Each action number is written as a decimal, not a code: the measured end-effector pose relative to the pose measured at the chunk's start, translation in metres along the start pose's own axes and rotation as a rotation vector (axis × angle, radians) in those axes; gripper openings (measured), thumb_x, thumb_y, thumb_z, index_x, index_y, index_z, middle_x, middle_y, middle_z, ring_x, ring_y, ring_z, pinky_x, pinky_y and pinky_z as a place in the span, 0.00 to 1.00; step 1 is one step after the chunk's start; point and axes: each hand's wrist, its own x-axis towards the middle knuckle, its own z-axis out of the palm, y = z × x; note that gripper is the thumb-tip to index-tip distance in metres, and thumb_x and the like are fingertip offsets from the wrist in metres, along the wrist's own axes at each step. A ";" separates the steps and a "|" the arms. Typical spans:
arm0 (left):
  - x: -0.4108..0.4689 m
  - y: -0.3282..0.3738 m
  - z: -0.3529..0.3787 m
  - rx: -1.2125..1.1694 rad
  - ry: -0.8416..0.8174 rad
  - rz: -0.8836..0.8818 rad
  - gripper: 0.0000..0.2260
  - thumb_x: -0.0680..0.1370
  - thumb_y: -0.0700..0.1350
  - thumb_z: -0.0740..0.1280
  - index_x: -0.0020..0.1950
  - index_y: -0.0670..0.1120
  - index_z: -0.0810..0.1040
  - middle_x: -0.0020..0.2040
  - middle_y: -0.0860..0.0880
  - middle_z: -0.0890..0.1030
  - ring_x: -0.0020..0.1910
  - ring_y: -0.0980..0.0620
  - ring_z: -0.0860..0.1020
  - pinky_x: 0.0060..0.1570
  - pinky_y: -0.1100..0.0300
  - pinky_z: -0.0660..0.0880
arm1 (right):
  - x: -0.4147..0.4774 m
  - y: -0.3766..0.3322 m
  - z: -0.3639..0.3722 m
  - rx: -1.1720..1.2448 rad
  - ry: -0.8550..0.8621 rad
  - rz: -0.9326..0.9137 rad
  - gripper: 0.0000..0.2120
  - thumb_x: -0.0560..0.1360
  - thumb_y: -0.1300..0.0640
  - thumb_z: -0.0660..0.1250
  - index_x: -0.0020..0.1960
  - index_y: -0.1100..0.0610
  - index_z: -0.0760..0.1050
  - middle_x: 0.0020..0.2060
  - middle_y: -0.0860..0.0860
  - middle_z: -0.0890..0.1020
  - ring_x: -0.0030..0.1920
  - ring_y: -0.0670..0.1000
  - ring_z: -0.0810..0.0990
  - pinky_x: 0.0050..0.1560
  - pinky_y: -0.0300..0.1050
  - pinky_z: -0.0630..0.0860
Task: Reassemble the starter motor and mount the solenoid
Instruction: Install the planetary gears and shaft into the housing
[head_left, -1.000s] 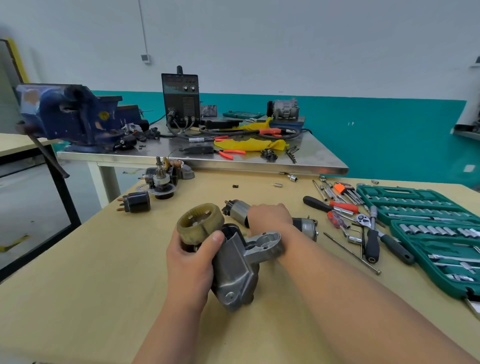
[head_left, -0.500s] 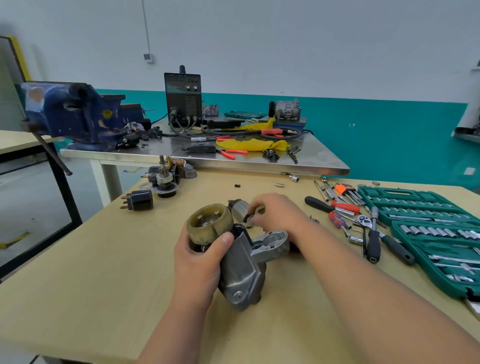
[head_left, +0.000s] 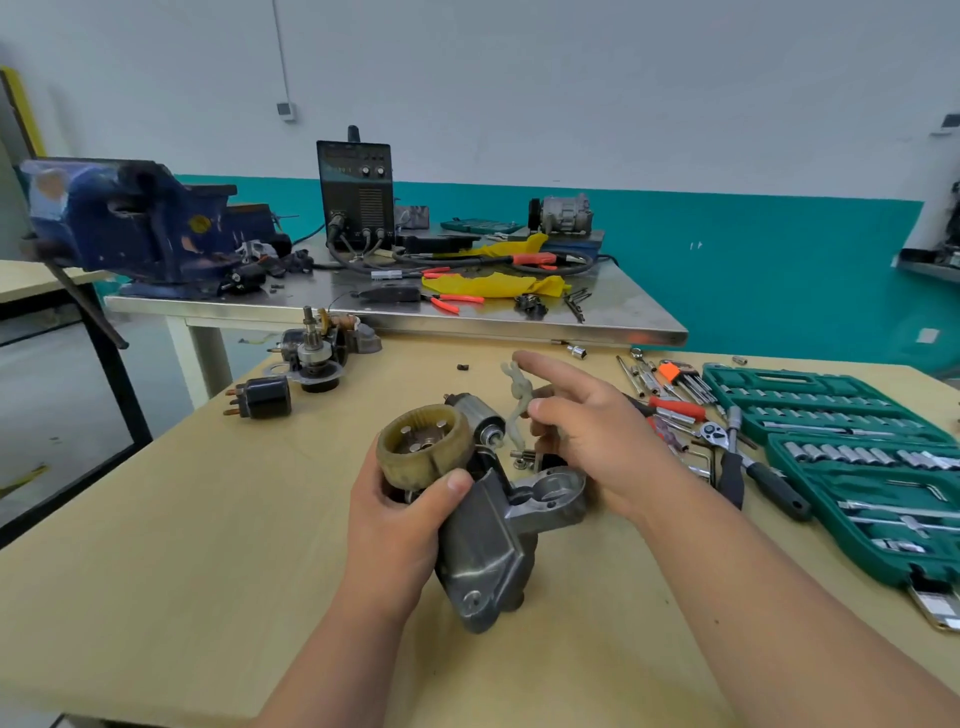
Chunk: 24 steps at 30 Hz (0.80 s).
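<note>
Starter housing (head_left: 483, 545): tilted, nose on table (head_left: 156, 571), left hand (head_left: 400, 525) curled round ring-gear end | Solenoid (head_left: 475, 415): lying just behind housing | Right hand (head_left: 597, 441): thumb and finger pinch pale shift fork (head_left: 519, 400), forefinger straight | Risk: pinch looks light; fork may drop or seat skewed.

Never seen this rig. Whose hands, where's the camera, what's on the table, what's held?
No robot: a person's two bare hands, filmed by one wide-angle camera on their head, looking down at a wooden table. The left hand grips the grey starter housing, topped by a yellowish ring gear. The right hand pinches a small pale forked lever. Behind lies a metal cylinder, probably the solenoid. To the right: green socket cases and loose tools. A blue vise sits on the steel bench behind.
</note>
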 end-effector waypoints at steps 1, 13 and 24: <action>0.001 0.000 0.001 -0.012 0.006 -0.005 0.17 0.58 0.53 0.74 0.47 0.61 0.83 0.44 0.54 0.85 0.43 0.56 0.83 0.38 0.63 0.79 | -0.001 -0.001 -0.001 0.053 -0.012 -0.003 0.22 0.76 0.67 0.61 0.55 0.41 0.81 0.39 0.49 0.77 0.39 0.48 0.76 0.43 0.45 0.77; 0.001 0.001 0.009 0.048 -0.059 0.088 0.17 0.60 0.53 0.75 0.49 0.62 0.82 0.46 0.54 0.84 0.45 0.57 0.82 0.42 0.64 0.78 | -0.008 0.005 -0.006 0.556 -0.317 0.138 0.14 0.65 0.56 0.65 0.49 0.58 0.75 0.33 0.50 0.68 0.29 0.47 0.64 0.32 0.43 0.63; -0.003 0.003 0.014 0.067 -0.087 0.133 0.20 0.60 0.52 0.76 0.51 0.63 0.81 0.48 0.56 0.84 0.47 0.59 0.82 0.43 0.67 0.77 | -0.011 0.008 -0.023 0.444 -0.091 -0.058 0.19 0.75 0.47 0.56 0.50 0.53 0.84 0.37 0.48 0.74 0.34 0.45 0.70 0.35 0.38 0.69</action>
